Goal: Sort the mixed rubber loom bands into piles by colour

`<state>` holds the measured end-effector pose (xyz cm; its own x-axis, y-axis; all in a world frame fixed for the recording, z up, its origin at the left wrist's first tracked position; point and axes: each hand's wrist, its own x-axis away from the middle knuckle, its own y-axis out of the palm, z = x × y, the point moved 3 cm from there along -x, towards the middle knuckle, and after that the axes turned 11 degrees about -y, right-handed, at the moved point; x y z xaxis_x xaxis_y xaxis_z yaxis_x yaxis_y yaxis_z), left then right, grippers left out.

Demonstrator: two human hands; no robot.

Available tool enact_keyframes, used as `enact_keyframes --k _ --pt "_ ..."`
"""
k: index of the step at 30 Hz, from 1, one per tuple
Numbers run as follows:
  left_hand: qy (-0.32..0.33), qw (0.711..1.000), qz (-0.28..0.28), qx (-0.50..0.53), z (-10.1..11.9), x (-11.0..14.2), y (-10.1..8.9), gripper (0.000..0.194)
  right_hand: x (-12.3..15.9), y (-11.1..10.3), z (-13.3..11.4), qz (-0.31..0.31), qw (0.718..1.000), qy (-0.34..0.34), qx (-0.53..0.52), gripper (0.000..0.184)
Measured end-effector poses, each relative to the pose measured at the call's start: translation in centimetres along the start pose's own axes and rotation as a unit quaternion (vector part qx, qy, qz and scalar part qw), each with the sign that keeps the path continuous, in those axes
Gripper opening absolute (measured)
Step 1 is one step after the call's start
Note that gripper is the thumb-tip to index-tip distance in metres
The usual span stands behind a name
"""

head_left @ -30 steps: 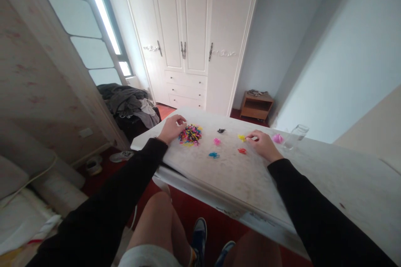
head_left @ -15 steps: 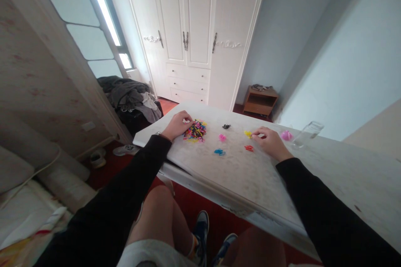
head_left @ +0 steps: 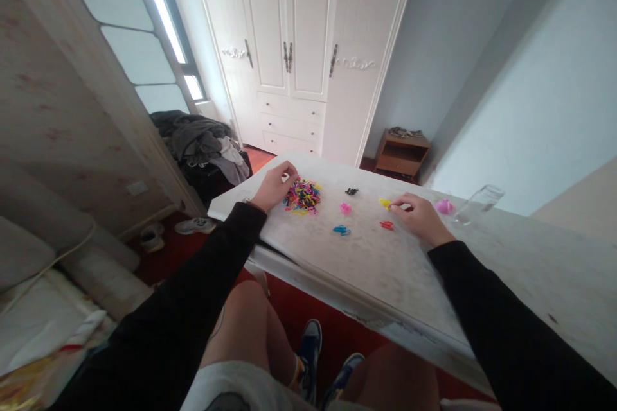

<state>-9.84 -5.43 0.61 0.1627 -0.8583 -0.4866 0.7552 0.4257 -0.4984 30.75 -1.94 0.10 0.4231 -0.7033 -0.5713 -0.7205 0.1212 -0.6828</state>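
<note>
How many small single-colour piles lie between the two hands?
5: black pile, pink pile and blue pile, back to front; further right, yellow pile by the right hand and red pile in front of it.

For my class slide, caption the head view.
Left hand at a multicoloured pile, right hand at a small yellow cluster.

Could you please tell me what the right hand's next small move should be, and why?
The right hand should probably ease its grip at the yellow pile, releasing any piece held; whether it holds one is too small to tell. It reaches right up to that single-colour pile, while the left hand is at the mixed pile.
</note>
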Motion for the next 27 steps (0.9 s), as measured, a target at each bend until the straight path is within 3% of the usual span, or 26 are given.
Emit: enact_keyframes --k 13,20,27 --pt "-0.021 0.997 0.013 0.075 -0.3 -0.2 0.1 0.020 -0.1 -0.1 -1.0 -0.013 1.000 -0.008 -0.001 0.015" --pt "-0.037 0.992 -0.004 0.121 -0.2 -0.1 0.3 0.024 -0.7 1.1 -2.8 -0.047 0.998 -0.037 -0.003 0.017" --pt "-0.049 0.990 -0.011 0.129 -0.5 0.0 0.6 0.035 -0.4 1.4 -2.8 -0.053 0.998 -0.039 -0.008 0.015"
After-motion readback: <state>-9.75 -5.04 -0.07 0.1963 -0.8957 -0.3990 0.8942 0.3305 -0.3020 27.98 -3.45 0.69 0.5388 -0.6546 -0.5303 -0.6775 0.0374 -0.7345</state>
